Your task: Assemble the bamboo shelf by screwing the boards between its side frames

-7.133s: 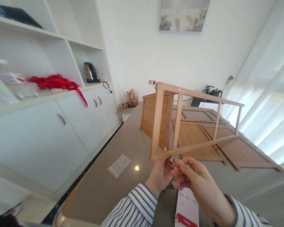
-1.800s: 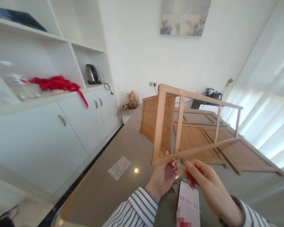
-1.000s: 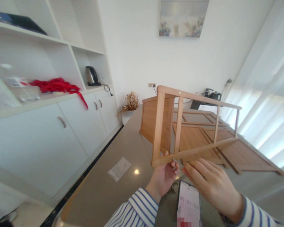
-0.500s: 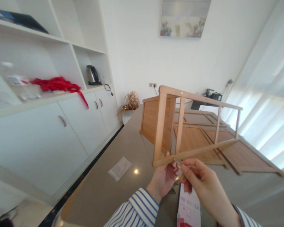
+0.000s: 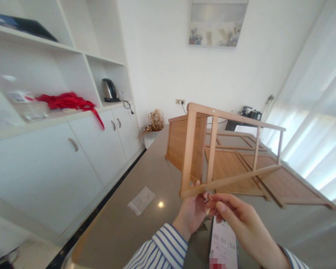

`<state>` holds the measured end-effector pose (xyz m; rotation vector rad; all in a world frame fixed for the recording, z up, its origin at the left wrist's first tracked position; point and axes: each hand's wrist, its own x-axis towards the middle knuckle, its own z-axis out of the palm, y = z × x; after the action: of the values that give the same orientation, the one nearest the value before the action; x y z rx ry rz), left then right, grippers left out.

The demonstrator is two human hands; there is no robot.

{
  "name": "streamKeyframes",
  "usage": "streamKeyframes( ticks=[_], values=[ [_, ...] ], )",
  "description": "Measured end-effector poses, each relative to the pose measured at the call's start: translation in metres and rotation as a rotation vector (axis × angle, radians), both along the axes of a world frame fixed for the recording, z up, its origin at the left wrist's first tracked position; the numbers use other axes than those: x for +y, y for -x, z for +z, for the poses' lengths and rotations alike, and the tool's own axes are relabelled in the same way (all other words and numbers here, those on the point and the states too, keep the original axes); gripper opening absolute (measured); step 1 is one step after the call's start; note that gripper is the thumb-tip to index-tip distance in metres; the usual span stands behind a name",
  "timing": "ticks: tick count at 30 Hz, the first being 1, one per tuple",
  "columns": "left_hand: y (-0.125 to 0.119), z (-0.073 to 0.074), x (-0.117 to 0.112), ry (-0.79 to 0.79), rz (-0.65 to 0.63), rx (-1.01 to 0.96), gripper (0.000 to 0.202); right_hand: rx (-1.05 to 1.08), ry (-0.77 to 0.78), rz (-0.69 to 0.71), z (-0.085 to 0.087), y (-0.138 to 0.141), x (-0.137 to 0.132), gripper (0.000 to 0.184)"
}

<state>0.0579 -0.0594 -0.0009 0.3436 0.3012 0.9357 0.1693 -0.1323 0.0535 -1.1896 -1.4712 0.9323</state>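
Frame [image 5: 187, 153] sits clasped in left grip [image 5: 190, 213], beside right grip [image 5: 238, 216] pinching thin metal rod [image 5: 208, 192].

On the left shelves [image 5: 105, 59], red cloth [image 5: 67, 101] lies near a kettle [image 5: 108, 89]; a picture [image 5: 217, 24] hangs on the far wall [image 5: 156, 56], curtains [image 5: 308, 123] right.

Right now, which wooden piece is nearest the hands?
The crossbarred wooden frame upright at the front: the left hand is at its lower rail. The other wooden pieces sit farther back, most lying flat on the table.
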Motion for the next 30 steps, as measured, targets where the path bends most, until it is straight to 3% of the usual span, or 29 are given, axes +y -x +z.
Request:
streamKeyframes(
  ticks=[4, 7, 10, 14, 17, 25, 30],
  values=[
    [-0.001, -0.002, 0.001, 0.038, 0.058, -0.041, 0.027, -0.503, -0.252, 0.098, 0.012, -0.016, -0.004, 0.029],
    [-0.001, -0.005, 0.003, 0.016, 0.030, -0.105, 0.026, -0.800, -0.522, 0.061, 0.023, -0.024, -0.001, 0.027],
    [-0.001, -0.008, 0.004, -0.003, 0.016, -0.144, 0.025, -0.967, -0.692, -0.002, 0.030, -0.026, 0.002, 0.021],
    [0.000, -0.007, 0.002, 0.011, 0.007, -0.124, 0.025, -1.003, -0.777, -0.064, 0.026, -0.021, 0.003, 0.013],
    [0.000, -0.004, 0.001, 0.024, -0.003, -0.105, 0.026, -0.890, -0.680, -0.130, 0.014, -0.018, 0.002, 0.018],
    [-0.001, -0.003, 0.001, 0.021, 0.008, -0.109, 0.026, -0.363, -0.092, -0.304, -0.012, -0.003, 0.000, 0.039],
    [-0.001, -0.005, 0.002, 0.017, 0.024, -0.096, 0.026, -0.244, 0.016, -0.293, -0.015, -0.002, 0.002, 0.041]
  ],
)
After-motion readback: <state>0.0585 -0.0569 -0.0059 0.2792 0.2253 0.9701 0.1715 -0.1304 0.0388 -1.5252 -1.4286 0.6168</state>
